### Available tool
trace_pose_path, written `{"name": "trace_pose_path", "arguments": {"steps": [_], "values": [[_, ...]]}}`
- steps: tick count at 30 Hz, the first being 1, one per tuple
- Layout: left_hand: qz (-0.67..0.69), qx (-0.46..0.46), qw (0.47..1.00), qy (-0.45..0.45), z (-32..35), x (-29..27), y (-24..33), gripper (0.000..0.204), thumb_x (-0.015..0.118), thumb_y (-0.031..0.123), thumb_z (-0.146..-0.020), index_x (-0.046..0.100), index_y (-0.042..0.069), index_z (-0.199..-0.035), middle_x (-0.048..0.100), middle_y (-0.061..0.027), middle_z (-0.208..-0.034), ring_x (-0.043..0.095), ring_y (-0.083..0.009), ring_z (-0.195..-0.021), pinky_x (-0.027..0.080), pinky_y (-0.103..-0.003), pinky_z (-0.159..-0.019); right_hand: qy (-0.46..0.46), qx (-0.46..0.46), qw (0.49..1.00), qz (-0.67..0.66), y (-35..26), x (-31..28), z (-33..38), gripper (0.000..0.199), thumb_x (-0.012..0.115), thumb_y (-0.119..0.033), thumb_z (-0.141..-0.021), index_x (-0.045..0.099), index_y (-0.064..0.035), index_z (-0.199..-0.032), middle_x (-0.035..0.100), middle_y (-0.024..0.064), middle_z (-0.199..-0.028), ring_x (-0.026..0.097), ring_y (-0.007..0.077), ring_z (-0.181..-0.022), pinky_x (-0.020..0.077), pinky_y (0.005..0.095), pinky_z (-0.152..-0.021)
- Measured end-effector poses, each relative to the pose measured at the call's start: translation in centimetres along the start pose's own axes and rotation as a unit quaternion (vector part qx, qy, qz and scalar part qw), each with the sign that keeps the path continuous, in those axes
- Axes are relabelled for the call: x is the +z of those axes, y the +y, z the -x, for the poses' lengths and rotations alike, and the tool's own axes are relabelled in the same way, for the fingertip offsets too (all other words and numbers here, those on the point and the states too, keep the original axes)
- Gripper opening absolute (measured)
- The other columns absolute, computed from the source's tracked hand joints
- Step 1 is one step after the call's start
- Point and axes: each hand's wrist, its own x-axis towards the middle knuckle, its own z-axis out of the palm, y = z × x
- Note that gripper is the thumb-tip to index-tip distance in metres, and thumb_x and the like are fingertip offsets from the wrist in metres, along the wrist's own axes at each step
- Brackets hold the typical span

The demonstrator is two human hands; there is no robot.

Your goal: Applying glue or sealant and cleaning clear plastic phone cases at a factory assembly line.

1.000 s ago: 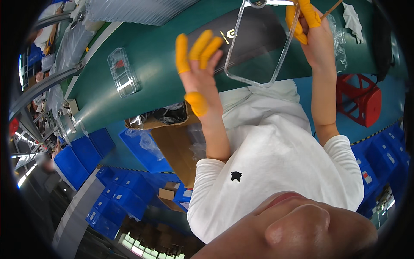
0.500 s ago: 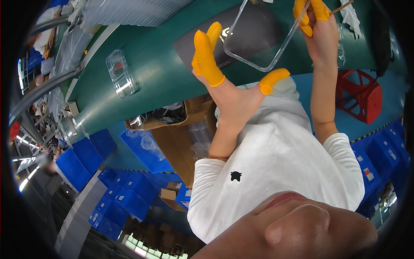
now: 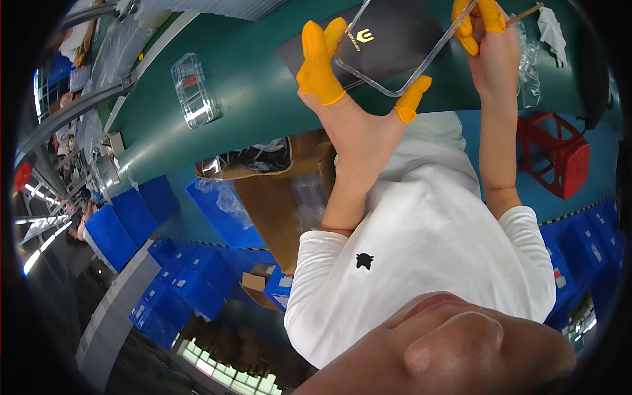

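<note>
— On the green table [image 3: 217, 59], far left, what lies there?
— A clear plastic box [image 3: 192, 91], well apart from the hands.
— And the left hand [image 3: 342, 99]?
— Its grip, in orange finger covers [image 3: 319, 56], pinches the clear plastic sheet [image 3: 395, 59] at its lower edge, over a black card [image 3: 388, 33].
— The right hand [image 3: 490, 46]?
— Clenched on the sheet's right edge.

Bright even light, sharp centre, strong fisheye bending, black rim.
</note>
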Motion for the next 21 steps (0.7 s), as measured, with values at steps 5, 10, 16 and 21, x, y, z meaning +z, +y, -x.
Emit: {"name": "trace_pose_path", "arguments": {"steps": [5, 10, 16, 21], "values": [[-0.011, -0.039, 0.999, -0.007, 0.0, -1.3, -1.3, 0.106, 0.088, 0.014, -0.058, 0.025, 0.008, -0.144, 0.049, -0.0123, -0.128, 0.052, -0.0276, -0.107, 0.036, -0.039, -0.098, 0.194, 0.057, 0.892, 0.405, 1.5, 2.7, 1.2, 0.03, 0.049, -0.03, -0.099, 0.058, -0.0018, -0.103, 0.058, 0.0025, -0.076, 0.052, 0.0058, -0.062, 0.0362, 0.0179, -0.052], [0.026, -0.094, 0.995, -0.008, -0.2, -5.9, -5.3, 0.102, 0.086, 0.016, -0.058, 0.03, 0.007, -0.142, 0.052, -0.0109, -0.128, 0.047, -0.0293, -0.115, 0.035, -0.04, -0.096, 0.226, 0.118, 0.696, 0.672, 1.0, 2.8, 1.5, 0.032, 0.053, -0.027, -0.098, 0.058, -0.0002, -0.115, 0.063, 0.0032, -0.081, 0.049, 0.0025, -0.059, 0.0331, 0.0146, -0.05], [0.025, -0.124, 0.954, 0.272, 1.4, -12.5, -11.6, 0.102, 0.089, 0.025, -0.06, 0.032, 0.001, -0.14, 0.053, -0.0138, -0.126, 0.047, -0.0253, -0.117, 0.035, -0.036, -0.094, 0.24, 0.1, 0.699, 0.667, -0.2, 1.9, 0.6, 0.034, 0.054, -0.027, -0.097, 0.059, -0.0024, -0.12, 0.063, 0.002, -0.082, 0.048, 0.0026, -0.06, 0.0323, 0.0139, -0.05], [-0.237, -0.188, 0.907, 0.292, 0.6, -15.4, -16.4, 0.091, 0.087, 0.025, -0.064, 0.038, 0.0, -0.136, 0.054, -0.0151, -0.125, 0.048, -0.0277, -0.115, 0.037, -0.037, -0.093, 0.267, 0.14, 0.691, 0.657, -0.6, 2.1, 0.6, 0.033, 0.054, -0.023, -0.097, 0.058, -0.0031, -0.122, 0.062, 0.0023, -0.086, 0.053, 0.0047, -0.072, 0.0378, 0.014, -0.06]]}}
